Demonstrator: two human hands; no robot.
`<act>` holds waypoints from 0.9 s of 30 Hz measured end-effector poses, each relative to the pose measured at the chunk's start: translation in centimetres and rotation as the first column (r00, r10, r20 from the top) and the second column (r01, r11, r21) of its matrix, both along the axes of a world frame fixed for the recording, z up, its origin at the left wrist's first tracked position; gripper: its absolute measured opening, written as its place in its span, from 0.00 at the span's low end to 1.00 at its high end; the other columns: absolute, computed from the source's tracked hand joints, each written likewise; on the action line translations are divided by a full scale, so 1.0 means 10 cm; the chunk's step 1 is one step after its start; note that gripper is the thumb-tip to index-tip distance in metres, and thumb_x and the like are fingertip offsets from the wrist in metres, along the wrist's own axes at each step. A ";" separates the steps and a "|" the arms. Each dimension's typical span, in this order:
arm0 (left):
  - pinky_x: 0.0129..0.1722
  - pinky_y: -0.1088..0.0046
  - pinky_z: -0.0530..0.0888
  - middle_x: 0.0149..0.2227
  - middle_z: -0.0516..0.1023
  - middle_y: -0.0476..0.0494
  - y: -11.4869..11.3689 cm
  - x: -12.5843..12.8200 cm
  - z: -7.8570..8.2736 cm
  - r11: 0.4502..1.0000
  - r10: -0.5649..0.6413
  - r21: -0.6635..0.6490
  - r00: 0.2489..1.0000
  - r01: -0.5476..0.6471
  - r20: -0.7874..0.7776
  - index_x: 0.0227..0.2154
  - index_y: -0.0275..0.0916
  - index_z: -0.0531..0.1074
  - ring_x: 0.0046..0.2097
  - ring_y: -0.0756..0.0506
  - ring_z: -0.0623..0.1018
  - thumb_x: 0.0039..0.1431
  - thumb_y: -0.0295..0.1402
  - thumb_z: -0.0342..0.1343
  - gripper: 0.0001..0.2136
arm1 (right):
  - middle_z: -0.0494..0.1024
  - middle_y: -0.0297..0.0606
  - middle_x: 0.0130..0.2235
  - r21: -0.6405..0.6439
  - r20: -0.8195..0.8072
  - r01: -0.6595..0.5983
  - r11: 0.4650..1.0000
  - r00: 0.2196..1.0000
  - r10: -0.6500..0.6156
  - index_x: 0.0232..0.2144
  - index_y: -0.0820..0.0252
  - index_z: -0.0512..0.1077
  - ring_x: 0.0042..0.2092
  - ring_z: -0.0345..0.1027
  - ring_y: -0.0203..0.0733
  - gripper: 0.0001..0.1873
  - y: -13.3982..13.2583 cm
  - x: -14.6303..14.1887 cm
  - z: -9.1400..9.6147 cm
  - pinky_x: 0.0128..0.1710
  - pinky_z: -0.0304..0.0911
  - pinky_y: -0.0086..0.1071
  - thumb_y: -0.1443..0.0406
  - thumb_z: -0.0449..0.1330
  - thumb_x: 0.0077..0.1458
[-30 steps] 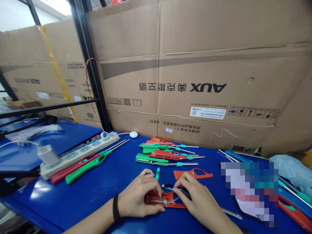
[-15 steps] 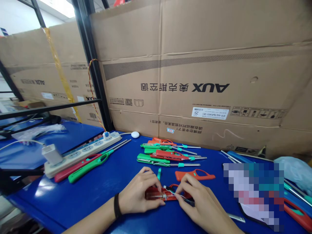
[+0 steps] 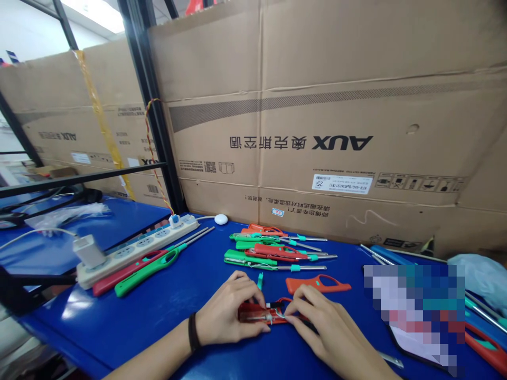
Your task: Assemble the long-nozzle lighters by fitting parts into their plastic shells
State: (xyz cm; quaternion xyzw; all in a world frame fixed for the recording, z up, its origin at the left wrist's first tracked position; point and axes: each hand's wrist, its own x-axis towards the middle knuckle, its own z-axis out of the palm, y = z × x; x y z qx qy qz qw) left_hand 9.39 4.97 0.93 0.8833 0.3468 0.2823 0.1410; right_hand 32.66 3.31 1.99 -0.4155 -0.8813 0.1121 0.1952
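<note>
An open red lighter half-shell [image 3: 261, 313] with thin wires and small parts inside lies on the blue table [image 3: 178, 295] near the front edge. My left hand [image 3: 227, 312] grips its left end, fingers curled over it. My right hand [image 3: 320, 323] pinches a thin wire at the shell's right part. A loose red handle cover [image 3: 317, 285] lies just behind my right hand. A small teal part [image 3: 260, 279] stands behind my left hand.
A pile of red and green long-nose lighters [image 3: 273, 249] lies further back. A red and a green lighter [image 3: 142, 266] lie beside a white power strip [image 3: 134, 250] at left. Large cardboard boxes [image 3: 336, 132] wall the back. More lighters and metal tubes [image 3: 479, 311] lie at right.
My right hand has drawn in closer to the shell and pinched the wire; the wire that stuck out to the right is now tucked nearer the shell. My left hand has stayed put.
</note>
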 end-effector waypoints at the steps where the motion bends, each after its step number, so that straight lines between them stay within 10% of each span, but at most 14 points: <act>1: 0.41 0.69 0.63 0.31 0.76 0.49 0.00 0.00 0.00 1.000 0.000 -0.005 1.000 0.000 0.008 0.33 0.39 0.71 0.33 0.47 0.73 0.50 0.40 0.65 0.13 | 0.72 0.35 0.39 -0.012 0.002 -0.001 1.000 1.000 0.001 0.35 0.53 0.71 0.39 0.72 0.41 0.07 0.00 0.00 0.00 0.38 0.67 0.32 0.69 0.54 0.61; 27: 0.41 0.70 0.63 0.32 0.76 0.47 0.01 0.00 0.00 1.000 -0.017 0.009 0.999 0.017 -0.037 0.38 0.39 0.73 0.35 0.46 0.73 0.52 0.41 0.63 0.14 | 0.74 0.36 0.38 -0.099 -0.078 0.049 0.994 0.995 -0.057 0.35 0.55 0.65 0.41 0.69 0.43 0.07 0.02 -0.03 -0.04 0.42 0.64 0.38 0.69 0.48 0.63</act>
